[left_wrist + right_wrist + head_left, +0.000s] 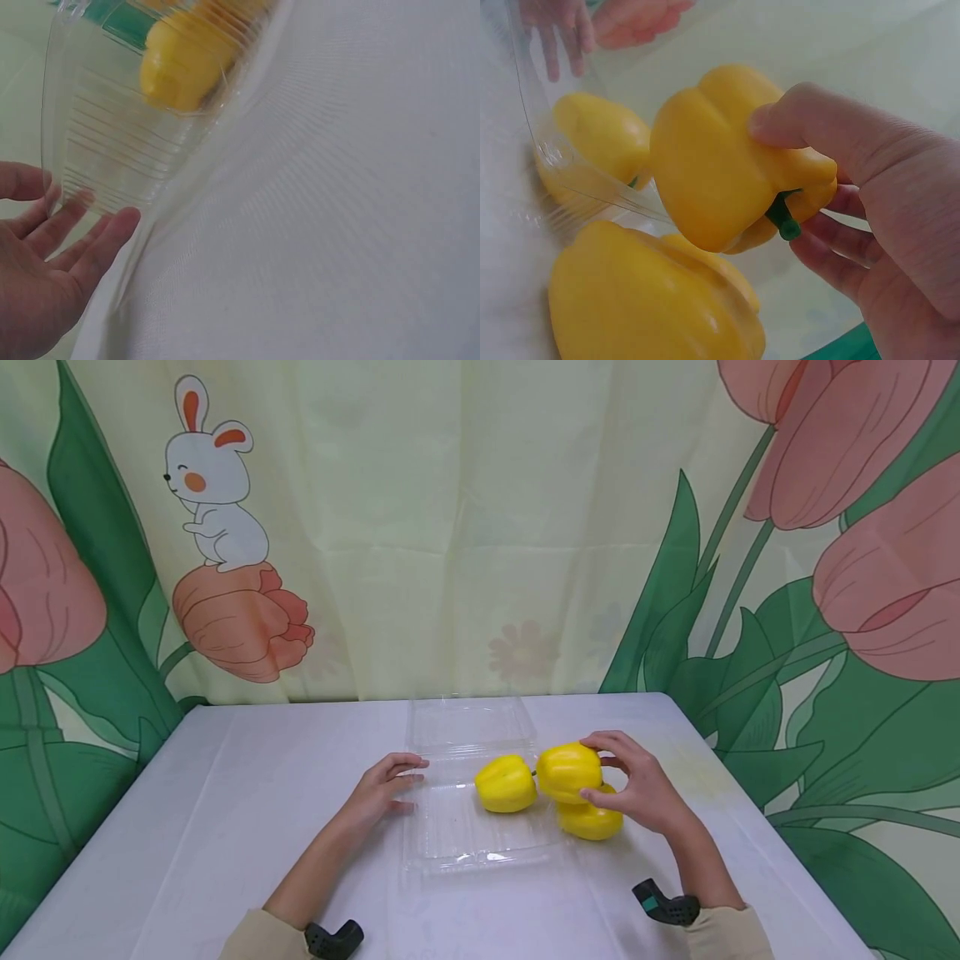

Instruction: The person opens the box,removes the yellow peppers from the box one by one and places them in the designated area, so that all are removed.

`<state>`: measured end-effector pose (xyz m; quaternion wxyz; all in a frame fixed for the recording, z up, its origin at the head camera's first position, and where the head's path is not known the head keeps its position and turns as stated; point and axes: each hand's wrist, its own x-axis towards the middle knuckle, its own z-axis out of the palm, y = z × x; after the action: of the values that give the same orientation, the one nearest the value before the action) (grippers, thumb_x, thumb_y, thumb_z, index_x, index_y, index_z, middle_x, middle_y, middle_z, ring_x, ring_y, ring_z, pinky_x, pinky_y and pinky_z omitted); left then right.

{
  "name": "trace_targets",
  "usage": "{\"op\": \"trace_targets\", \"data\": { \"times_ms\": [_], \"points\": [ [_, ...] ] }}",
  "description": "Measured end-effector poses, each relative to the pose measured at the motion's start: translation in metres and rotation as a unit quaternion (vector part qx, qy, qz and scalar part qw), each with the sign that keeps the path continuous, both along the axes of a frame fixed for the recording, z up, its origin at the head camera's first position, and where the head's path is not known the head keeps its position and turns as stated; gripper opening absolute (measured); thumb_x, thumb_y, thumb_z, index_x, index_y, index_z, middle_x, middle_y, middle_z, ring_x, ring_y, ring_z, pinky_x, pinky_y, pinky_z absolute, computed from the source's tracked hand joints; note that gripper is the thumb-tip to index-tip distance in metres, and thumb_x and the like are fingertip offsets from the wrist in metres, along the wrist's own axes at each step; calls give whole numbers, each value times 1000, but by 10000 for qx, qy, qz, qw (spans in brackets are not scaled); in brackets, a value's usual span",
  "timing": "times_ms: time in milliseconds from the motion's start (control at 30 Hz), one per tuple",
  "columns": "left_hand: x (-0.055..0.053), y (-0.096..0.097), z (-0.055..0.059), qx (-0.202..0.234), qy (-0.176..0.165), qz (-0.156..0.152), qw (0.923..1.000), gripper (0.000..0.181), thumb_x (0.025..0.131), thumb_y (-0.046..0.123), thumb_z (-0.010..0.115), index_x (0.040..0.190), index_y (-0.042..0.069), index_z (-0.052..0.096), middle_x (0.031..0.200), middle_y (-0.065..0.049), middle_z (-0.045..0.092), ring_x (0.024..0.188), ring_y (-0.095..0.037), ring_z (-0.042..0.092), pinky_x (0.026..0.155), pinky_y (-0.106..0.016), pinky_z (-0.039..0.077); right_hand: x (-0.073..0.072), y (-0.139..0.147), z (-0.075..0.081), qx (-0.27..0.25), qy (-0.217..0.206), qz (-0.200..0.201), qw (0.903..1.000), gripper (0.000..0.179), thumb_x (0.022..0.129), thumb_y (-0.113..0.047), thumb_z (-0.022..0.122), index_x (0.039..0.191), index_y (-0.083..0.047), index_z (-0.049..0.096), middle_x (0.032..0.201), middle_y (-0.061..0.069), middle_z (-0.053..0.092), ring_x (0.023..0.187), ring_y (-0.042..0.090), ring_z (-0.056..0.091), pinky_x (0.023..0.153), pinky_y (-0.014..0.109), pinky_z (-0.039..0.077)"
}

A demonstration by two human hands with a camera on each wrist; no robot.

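My right hand point(637, 785) grips a yellow bell pepper point(567, 771), thumb on one side and fingers on the other; its green stem point(783, 216) shows in the right wrist view. Another yellow pepper point(505, 783) lies inside the clear plastic clamshell box point(450, 839). Just outside the box's right wall sits a third yellow pepper point(590, 822), partly hidden under the held one. At the box's left side is my left hand point(382, 789), fingers loosely extended near the wall. In the left wrist view the fingertips point(127, 219) lie close to the clear wall.
The box's lid point(471, 724) lies folded back toward the far edge of the white-covered table point(247, 802). Behind the table hangs a curtain point(420, 527) printed with tulips and a rabbit. A black band point(666, 906) is on the right wrist.
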<state>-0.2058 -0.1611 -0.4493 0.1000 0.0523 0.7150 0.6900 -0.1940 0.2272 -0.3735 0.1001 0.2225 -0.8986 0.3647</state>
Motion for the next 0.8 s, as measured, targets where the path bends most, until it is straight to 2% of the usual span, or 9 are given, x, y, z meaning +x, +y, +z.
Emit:
{"op": "trace_targets", "data": {
  "times_ms": [133, 333, 467, 633, 700, 800],
  "points": [
    [0, 0, 0, 38, -23, 19, 10000, 32, 99, 9, 48, 130, 6, 50, 140, -16, 52, 127, -35, 50, 79, -36, 55, -1, 2, -1, -33, -29, -27, 10000, 62, 71, -16, 85, 127, -14, 58, 130, 3, 55, 113, 17, 55, 93, 17, 49],
    [0, 0, 1, 32, 1, 35, 10000, 32, 99, 9, 48, 130, 5, 50, 140, -17, 51, 126, -35, 50, 80, -35, 56, -3, 4, -3, -73, -33, -48, 10000, 61, 72, -16, 84, 127, -13, 58, 130, 4, 54, 113, 18, 55, 91, 8, 42],
    [1, 1, 2, 17, 20, 32, 10000, 32, 99, 9, 48, 130, 4, 49, 140, -17, 51, 125, -34, 51, 79, -33, 56, -4, 5, -3, -80, -16, -92, 9999, 61, 72, -16, 84, 127, -12, 58, 130, 4, 54, 113, 18, 55, 92, 10, 43],
    [1, 1, 2, 20, 41, 17, 10000, 33, 98, 8, 48, 131, 3, 49, 140, -20, 50, 125, -34, 51, 79, -34, 56, -5, 8, -4, -4, 18, -186, 9998, 63, 73, -18, 84, 129, -11, 57, 132, 4, 54, 114, 19, 55, 95, 22, 50],
    [1, 1, 2, 31, 46, 8, 10000, 33, 98, 8, 48, 131, 3, 48, 140, -20, 50, 125, -34, 51, 80, -35, 56, -5, 9, -4, 10, 26, -202, 9998, 63, 73, -17, 84, 129, -11, 57, 132, 4, 54, 114, 19, 55, 95, 21, 50],
    [0, 0, 2, 32, 18, 37, 10000, 33, 98, 8, 48, 131, 4, 49, 140, -18, 51, 126, -34, 51, 81, -38, 56, -6, 10, -4, 9, 22, -213, 9998, 63, 73, -17, 84, 129, -11, 57, 132, 5, 53, 115, 19, 55, 94, 13, 46]
  ]
}}
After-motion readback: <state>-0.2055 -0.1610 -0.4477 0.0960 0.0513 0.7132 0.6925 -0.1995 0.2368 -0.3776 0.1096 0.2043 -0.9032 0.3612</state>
